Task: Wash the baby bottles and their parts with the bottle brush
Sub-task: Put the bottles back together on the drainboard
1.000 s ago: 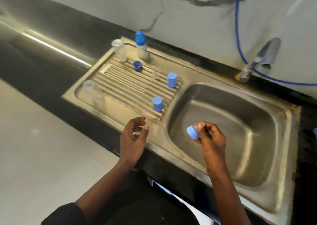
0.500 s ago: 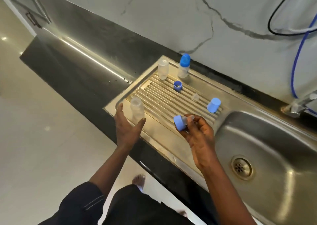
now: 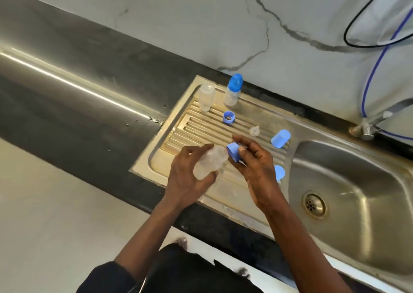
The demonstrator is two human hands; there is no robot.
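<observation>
The left hand (image 3: pixel 187 176) wraps a clear bottle (image 3: pixel 209 162), tipped on its side over the drainboard (image 3: pixel 178 134), mouth turned toward the other hand. The right hand (image 3: pixel 257 165) pinches a blue collar (image 3: pixel 233 150) at that mouth, so my guess is the two are being screwed together or apart; I cannot tell which. Along the back of the board stand an upturned clear bottle (image 3: pixel 206 97) and a capped bottle (image 3: pixel 233 90), likely parked out of the way. Nearer lie a blue ring (image 3: pixel 229 116), a clear teat (image 3: pixel 254 130) and a blue cap (image 3: pixel 280 138); another cap (image 3: pixel 279 173) peeks from behind the right wrist. The basin (image 3: pixel 357 181) looks dry and the tap (image 3: pixel 375 119) is not running. No brush is in sight.
</observation>
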